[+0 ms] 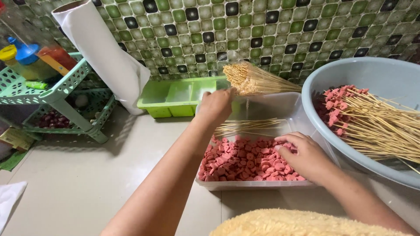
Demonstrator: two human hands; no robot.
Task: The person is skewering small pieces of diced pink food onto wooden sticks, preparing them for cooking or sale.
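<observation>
Fingers (pixel 285 140) of right hand (pixel 304 156) curled, pinching pink slices (pixel 245 159) in clear tray (pixel 256 185) on counter (pixel 109 175). Beyond, left hand (pixel 215 105) closed round skewer bundle (pixel 253 79) above tray's far end. Further right, grey basin (pixel 372 70) with loaded skewers (pixel 372 120).

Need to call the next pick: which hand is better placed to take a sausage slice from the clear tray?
Probably the right hand: it already rests on the pink sausage slices in the clear tray. The left hand is up at the bundle of bamboo skewers, away from the slices.
</observation>
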